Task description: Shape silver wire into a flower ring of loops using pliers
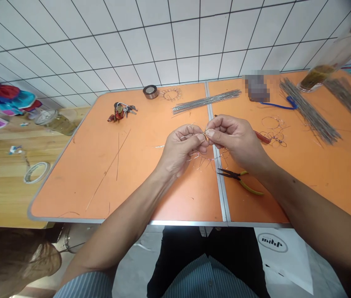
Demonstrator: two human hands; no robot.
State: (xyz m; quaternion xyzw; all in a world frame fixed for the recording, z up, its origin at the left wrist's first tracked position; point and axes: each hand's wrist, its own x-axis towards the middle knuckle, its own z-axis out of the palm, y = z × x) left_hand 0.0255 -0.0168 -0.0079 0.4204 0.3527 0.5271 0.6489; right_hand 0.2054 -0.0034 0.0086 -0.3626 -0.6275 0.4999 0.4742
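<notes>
Thin bent wire [195,155], shaped in loops, hangs around and below my fingers over the orange table. My left hand [184,145] pinches the wire between thumb and fingers. Fingertips of my right hand [232,136] meet the left ones and are closed on the same wire; the exact spot they grip is hidden. Just below my right hand lie pliers [240,180] with yellow handles and dark jaws. Beyond that hand, a red-handled tool [262,138] rests beside looped wire pieces [276,138].
The orange table [70,182] carries a bundle of straight wires [206,101], another bundle [310,111], a tape roll [151,92], keys [122,111] and loose wires [108,169]. Left is a wooden surface with white tape [37,172] and a jar [56,121]. Part of a person's head [17,260] shows lower left.
</notes>
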